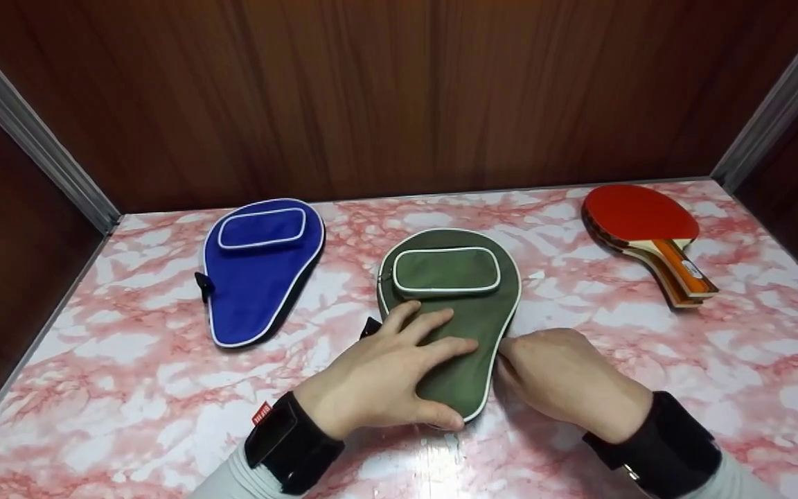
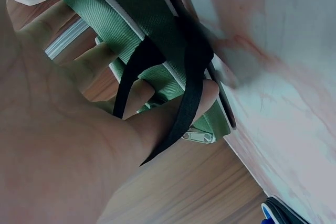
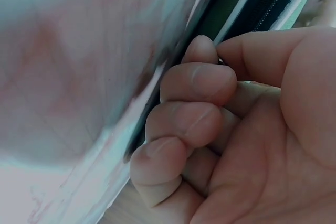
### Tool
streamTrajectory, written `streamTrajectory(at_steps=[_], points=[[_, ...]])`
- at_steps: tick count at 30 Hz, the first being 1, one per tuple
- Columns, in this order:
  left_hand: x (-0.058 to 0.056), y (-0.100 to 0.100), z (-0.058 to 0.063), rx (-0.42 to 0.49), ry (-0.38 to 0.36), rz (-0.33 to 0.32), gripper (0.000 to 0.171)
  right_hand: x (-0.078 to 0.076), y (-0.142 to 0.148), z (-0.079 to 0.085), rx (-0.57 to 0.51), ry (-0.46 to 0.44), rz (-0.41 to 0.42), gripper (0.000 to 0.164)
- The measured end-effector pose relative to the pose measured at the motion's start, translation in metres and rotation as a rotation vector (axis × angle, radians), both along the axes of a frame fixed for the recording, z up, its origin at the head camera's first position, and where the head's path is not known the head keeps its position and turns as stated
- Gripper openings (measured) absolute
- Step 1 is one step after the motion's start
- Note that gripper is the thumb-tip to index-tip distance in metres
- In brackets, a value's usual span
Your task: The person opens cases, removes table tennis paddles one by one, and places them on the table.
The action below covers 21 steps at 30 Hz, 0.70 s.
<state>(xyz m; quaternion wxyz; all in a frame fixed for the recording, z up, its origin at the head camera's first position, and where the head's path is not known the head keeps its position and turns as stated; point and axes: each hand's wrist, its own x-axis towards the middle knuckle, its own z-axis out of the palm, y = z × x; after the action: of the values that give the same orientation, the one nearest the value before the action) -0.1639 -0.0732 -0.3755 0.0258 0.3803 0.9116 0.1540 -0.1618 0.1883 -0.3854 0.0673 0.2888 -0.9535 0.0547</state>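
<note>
A green table tennis paddle case (image 1: 472, 315) with white piping and a front pocket (image 1: 446, 270) lies in the middle of the table. My left hand (image 1: 388, 371) rests on its lower half with fingers spread. The case's black strap loop (image 2: 195, 87) passes by the left thumb in the left wrist view. At the right edge of the case, my right hand (image 1: 565, 378) has its fingers curled. Its thumb and forefinger pinch the zipper pull beside the dark zipper (image 3: 270, 3); the pull is mostly hidden by the fingertips.
To the left lies a blue paddle case (image 1: 250, 284) with a black strap loop (image 1: 204, 285). Two stacked paddles, the top one a red paddle (image 1: 638, 211), lie at the back right. A brown wood-grain panel (image 1: 399, 97) rises behind the marbled table (image 1: 163, 388).
</note>
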Motion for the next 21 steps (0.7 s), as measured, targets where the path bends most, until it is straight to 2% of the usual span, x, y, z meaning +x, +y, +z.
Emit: streamTrajectory(at_steps=[3, 6, 12, 14, 18, 21], points=[[0.001, 0.001, -0.001, -0.003, 0.005, 0.014, 0.089, 0.000, 0.000, 0.000, -0.009, -0.015, -0.015, 0.029], [0.003, 0.004, -0.002, 0.001, 0.021, 0.013, 0.088, -0.002, 0.001, 0.001, -0.013, -0.038, -0.064, 0.032], [0.002, 0.001, 0.003, 0.033, 0.057, -0.089, 0.085, -0.008, 0.004, 0.003, -0.011, -0.083, -0.151, 0.031], [0.001, 0.000, 0.003, 0.041, 0.089, -0.114, 0.080, -0.010, 0.006, 0.003, -0.008, -0.080, -0.160, 0.030], [-0.002, 0.003, -0.003, 0.030, 0.206, -0.135, 0.072, -0.014, 0.009, 0.001, 0.005, -0.053, -0.157, 0.030], [-0.003, 0.002, -0.006, 0.020, 0.223, -0.143, 0.072, -0.015, 0.011, 0.001, 0.019, -0.048, -0.144, 0.029]])
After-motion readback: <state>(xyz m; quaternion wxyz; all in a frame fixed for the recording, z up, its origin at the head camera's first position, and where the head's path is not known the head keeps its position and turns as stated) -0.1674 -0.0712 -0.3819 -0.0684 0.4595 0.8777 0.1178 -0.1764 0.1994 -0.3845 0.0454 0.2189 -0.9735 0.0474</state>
